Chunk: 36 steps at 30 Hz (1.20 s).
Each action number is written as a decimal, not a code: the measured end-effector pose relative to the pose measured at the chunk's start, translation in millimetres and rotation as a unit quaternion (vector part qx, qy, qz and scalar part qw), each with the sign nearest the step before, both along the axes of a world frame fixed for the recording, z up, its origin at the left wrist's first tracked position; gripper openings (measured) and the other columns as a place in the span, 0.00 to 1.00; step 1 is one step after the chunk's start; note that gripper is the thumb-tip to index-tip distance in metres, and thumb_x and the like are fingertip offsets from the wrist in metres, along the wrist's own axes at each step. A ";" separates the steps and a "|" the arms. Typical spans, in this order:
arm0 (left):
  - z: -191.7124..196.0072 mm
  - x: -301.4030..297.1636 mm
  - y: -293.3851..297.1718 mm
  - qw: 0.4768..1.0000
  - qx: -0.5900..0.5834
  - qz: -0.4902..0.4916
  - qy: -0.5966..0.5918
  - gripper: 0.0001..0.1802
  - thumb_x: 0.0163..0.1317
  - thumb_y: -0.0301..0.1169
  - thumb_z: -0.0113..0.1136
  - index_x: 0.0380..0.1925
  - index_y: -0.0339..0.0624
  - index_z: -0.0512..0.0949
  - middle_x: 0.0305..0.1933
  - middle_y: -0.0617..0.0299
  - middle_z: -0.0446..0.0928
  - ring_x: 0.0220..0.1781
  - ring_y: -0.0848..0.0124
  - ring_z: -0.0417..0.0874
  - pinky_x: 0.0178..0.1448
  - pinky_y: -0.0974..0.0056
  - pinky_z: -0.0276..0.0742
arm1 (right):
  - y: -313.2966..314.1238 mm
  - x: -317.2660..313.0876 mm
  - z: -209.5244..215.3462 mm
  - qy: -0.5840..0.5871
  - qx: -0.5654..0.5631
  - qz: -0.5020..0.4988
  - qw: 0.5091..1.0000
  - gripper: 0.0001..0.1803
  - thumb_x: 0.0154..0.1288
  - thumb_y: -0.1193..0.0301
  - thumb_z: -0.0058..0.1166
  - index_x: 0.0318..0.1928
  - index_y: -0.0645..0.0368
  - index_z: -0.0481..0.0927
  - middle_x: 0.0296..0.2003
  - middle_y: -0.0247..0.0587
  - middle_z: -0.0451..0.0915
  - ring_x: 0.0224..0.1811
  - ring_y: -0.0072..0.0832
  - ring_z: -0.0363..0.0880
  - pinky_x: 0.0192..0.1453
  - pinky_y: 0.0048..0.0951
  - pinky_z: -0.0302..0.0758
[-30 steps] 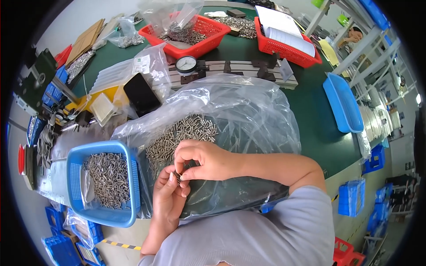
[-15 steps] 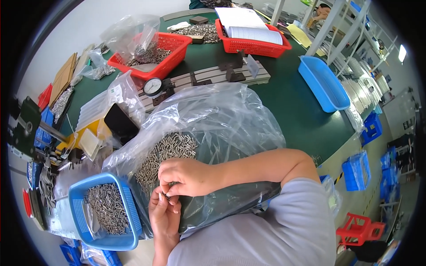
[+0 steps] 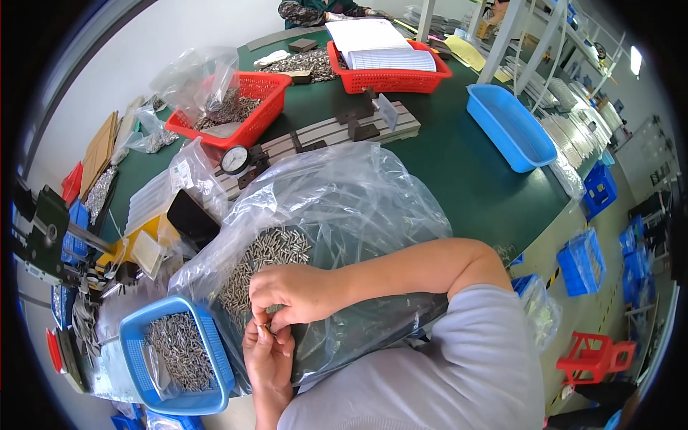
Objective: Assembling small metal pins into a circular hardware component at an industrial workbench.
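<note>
My right hand (image 3: 290, 292) reaches across from the right, its fingertips pinched together just above my left hand (image 3: 268, 357). The left hand is palm-up, thumb and fingers closed at the same spot. Between the two sets of fingertips shows a small metal part (image 3: 269, 327), mostly hidden by the fingers. Beyond the hands, a heap of small metal pins (image 3: 276, 247) lies on a clear plastic bag (image 3: 351, 193) spread over the table. Left of my left hand stands a blue basket (image 3: 223, 351) with many more such pins (image 3: 180, 351) and a small plastic bag inside.
Behind the bag sit a dial gauge (image 3: 234, 160) and a metal rail fixture (image 3: 337, 140). Red baskets (image 3: 269, 118) hold bagged parts and papers (image 3: 369, 39). A blue tray (image 3: 509, 129) lies at the right edge, a black device (image 3: 192, 218) at left. Someone's sleeve (image 3: 304, 13) shows at the far side.
The whole view has shifted slightly, bringing more of the person at the far side into sight. Both my hands stay together at the small metal part, with the fingers a little adjusted.
</note>
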<state>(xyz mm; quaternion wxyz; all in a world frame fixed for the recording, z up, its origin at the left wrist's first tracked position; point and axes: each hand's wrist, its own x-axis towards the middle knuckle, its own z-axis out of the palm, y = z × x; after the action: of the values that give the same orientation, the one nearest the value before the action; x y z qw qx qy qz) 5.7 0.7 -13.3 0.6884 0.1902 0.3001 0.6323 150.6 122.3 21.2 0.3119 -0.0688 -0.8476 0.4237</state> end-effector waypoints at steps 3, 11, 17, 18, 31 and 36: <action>1.1 0.4 1.5 1.000 0.001 0.002 -0.013 0.17 0.62 0.38 0.60 0.46 0.39 0.73 0.36 0.64 0.75 0.32 0.75 0.72 0.27 0.74 0.69 | 0.6 -2.1 -5.8 0.025 0.079 -0.034 0.996 0.08 0.47 0.71 0.60 0.28 0.55 0.75 0.31 0.34 0.73 0.39 0.35 0.72 0.44 0.35 0.70; 0.4 2.0 0.9 0.999 0.003 0.025 -0.042 0.17 0.66 0.33 0.54 0.50 0.35 0.69 0.40 0.61 0.74 0.37 0.74 0.73 0.30 0.74 0.71 | -3.5 -3.3 -9.6 0.067 0.171 -0.085 0.979 0.06 0.48 0.68 0.59 0.26 0.53 0.76 0.30 0.33 0.72 0.37 0.34 0.71 0.42 0.35 0.70; -13.1 -14.1 2.4 0.990 0.010 0.012 -0.141 0.16 0.70 0.29 0.46 0.54 0.33 0.67 0.47 0.55 0.73 0.43 0.67 0.74 0.38 0.71 0.73 | 0.1 -7.3 -17.0 0.084 0.145 -0.086 0.982 0.07 0.48 0.66 0.60 0.25 0.53 0.77 0.29 0.34 0.73 0.37 0.36 0.72 0.41 0.37 0.71; -12.4 -12.9 4.3 0.990 0.012 0.006 -0.140 0.16 0.70 0.29 0.46 0.54 0.33 0.66 0.47 0.55 0.72 0.42 0.67 0.74 0.38 0.70 0.72 | 1.5 -5.8 -18.1 0.085 0.159 -0.074 0.981 0.07 0.47 0.66 0.60 0.25 0.53 0.78 0.29 0.35 0.74 0.38 0.37 0.72 0.41 0.38 0.71; 19.2 -22.5 5.7 0.977 0.001 -0.053 -0.207 0.18 0.68 0.29 0.50 0.56 0.36 0.65 0.50 0.55 0.68 0.42 0.68 0.70 0.39 0.68 0.70 | 13.7 -26.5 -31.4 0.154 0.092 -0.030 0.983 0.08 0.51 0.63 0.63 0.31 0.50 0.83 0.26 0.32 0.79 0.32 0.31 0.79 0.35 0.32 0.74; 27.0 -33.6 15.6 0.976 -0.046 -0.094 -0.193 0.18 0.67 0.33 0.52 0.53 0.36 0.67 0.42 0.58 0.68 0.37 0.70 0.69 0.37 0.69 0.68 | 18.4 -26.0 -32.0 0.154 0.096 -0.055 0.982 0.10 0.52 0.62 0.62 0.33 0.51 0.82 0.27 0.32 0.79 0.31 0.30 0.79 0.34 0.33 0.73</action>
<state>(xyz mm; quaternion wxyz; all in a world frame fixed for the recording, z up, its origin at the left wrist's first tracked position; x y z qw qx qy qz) -27.9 16.4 13.6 0.7978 0.0598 0.1711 0.5751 124.6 140.7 -10.8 0.4667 -0.0193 -0.8211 0.3280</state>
